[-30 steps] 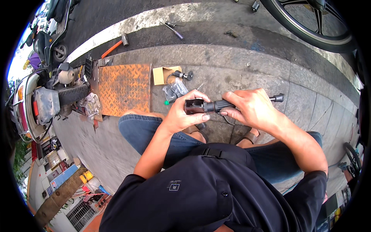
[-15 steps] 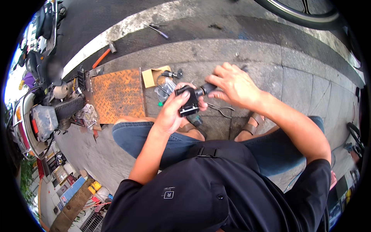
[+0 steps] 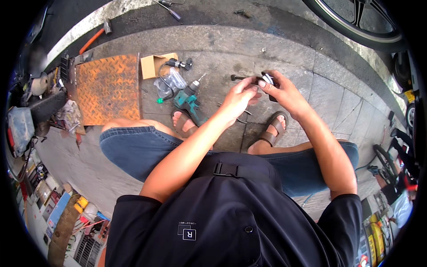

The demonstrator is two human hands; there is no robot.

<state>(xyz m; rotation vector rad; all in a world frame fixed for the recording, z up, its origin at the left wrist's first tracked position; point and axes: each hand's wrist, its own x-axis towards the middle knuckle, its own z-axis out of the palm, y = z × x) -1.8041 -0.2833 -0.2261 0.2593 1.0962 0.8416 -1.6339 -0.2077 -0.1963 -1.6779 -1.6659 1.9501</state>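
Between my two hands, over the paving ahead of my feet, is a black fitting (image 3: 273, 95) with a silvery part; its exact kind is unclear. My right hand (image 3: 289, 95) grips its body, thumb across the silvery piece. A dark stem (image 3: 236, 77) sticks out to the left, past my left hand (image 3: 238, 102), whose bent fingers close on the fitting's left side. The fingers partly cover where stem and body meet. On the ground to the left lies a teal cordless drill (image 3: 186, 100) with a bit in its chuck. Pliers (image 3: 247, 112) lie between my feet, partly hidden by my left forearm.
An open cardboard box (image 3: 151, 66), a clear plastic bag (image 3: 174, 80) and a black cabled part (image 3: 180, 64) lie beside a rusty orange metal plate (image 3: 109, 89). Farther off are a hammer (image 3: 92, 41), a screwdriver (image 3: 171, 11) and a wheel (image 3: 356, 31).
Both hands have shifted right with the black fitting, which has turned. The right hand has moved from the tube-like end to the body. My view has swung, revealing the drill.
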